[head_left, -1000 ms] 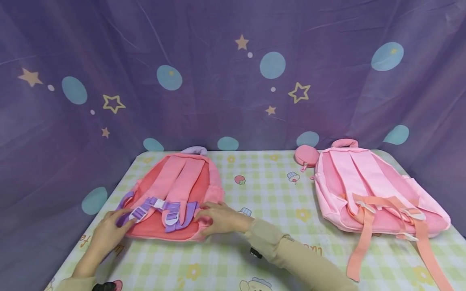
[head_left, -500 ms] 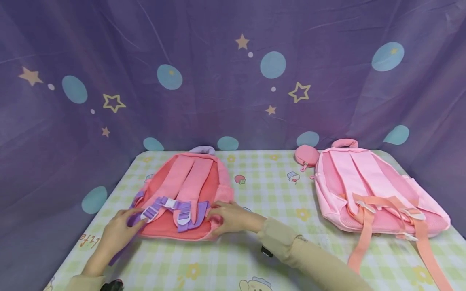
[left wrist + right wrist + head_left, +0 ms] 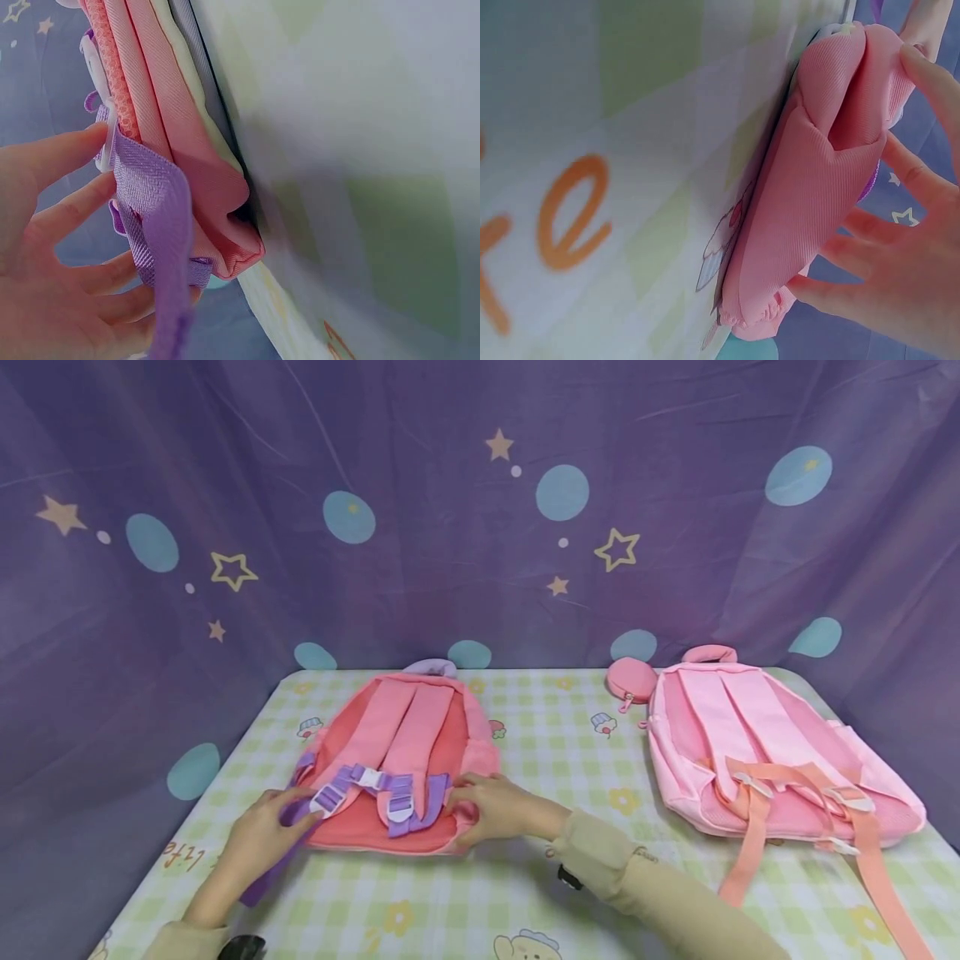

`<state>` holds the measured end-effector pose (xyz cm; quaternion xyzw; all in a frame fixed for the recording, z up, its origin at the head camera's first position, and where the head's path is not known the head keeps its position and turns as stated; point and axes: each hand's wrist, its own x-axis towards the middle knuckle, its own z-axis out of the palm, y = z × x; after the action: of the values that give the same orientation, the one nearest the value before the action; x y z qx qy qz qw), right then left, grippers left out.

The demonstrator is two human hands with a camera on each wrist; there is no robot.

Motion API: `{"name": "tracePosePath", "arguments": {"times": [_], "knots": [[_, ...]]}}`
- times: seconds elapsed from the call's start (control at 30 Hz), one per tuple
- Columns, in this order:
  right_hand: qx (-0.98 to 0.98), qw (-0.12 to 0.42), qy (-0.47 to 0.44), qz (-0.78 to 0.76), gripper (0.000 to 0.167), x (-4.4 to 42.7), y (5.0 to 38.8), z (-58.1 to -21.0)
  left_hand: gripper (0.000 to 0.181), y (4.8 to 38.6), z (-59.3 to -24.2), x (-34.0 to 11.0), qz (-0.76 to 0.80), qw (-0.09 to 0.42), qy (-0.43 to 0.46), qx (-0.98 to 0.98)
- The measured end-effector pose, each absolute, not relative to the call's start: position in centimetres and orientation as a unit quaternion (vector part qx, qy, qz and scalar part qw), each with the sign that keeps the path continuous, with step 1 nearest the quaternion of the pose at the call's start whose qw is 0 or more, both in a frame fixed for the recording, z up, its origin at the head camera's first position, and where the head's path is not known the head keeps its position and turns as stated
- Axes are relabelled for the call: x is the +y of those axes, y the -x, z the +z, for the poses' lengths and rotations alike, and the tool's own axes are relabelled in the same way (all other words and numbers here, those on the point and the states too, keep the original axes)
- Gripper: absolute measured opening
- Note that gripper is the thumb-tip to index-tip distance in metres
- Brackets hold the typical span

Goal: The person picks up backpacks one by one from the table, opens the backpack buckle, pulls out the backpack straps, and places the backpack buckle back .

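Note:
A coral-pink backpack (image 3: 442, 752) lies back side up on the left half of the table, with padded shoulder straps and purple webbing. At its lower left corner my left hand (image 3: 261, 839) grips the edge, thumb and forefinger at a white buckle (image 3: 109, 139). A loose purple strap (image 3: 161, 202) hangs in front of those fingers. On the opposite lower corner my right hand (image 3: 498, 810) holds the bag by its side, fingers spread along the pink side panel (image 3: 802, 195) and thumb near the bottom end.
To the right lies a lighter pink backpack (image 3: 738, 714), its orange straps (image 3: 742, 860) trailing toward the front edge. A round pink pouch (image 3: 632, 681) sits beside it. The checked tablecloth (image 3: 555, 735) reaches back to a purple curtain (image 3: 450, 593).
The coral-pink backpack has slid to the right across the table, with both hands moving along on it. The lighter pink backpack has stayed in place.

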<state>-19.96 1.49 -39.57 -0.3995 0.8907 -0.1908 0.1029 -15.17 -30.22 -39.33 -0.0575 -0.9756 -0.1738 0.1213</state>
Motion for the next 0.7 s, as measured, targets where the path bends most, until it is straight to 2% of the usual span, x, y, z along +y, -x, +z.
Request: {"name": "tracePosePath", "arguments": {"times": [0.7], "knots": [[0.895,0.105,0.379,-0.211,0.037,6.1,19.8,-39.5,0.035,15.1,-39.2,-25.8,-0.166,0.139,0.101,-0.971]]}}
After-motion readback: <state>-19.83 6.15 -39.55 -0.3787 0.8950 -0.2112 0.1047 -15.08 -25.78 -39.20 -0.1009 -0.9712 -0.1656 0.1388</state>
